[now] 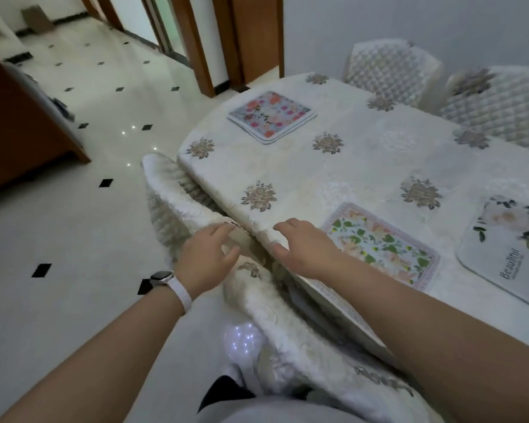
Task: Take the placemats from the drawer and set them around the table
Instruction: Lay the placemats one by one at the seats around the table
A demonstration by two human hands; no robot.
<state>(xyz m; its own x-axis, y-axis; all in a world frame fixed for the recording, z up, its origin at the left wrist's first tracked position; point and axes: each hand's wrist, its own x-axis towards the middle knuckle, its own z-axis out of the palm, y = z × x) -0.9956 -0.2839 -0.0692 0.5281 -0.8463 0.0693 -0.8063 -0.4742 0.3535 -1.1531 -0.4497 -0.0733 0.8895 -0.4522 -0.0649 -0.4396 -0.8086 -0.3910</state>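
A cloth-covered table (333, 172) holds three floral placemats: a stack (271, 116) at its far end, two near its front edge. Both open hands hover at that edge.

Floral placemats (380, 243), cream rosette tablecloth (287, 166)

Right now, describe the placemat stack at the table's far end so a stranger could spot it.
Start at the oval table with its cream cloth. At its rounded far end, toward the wooden doorway, lies the stack of placemats. It alone is layered, with pink and red flowers on pale blue; the nearer mats lie single.
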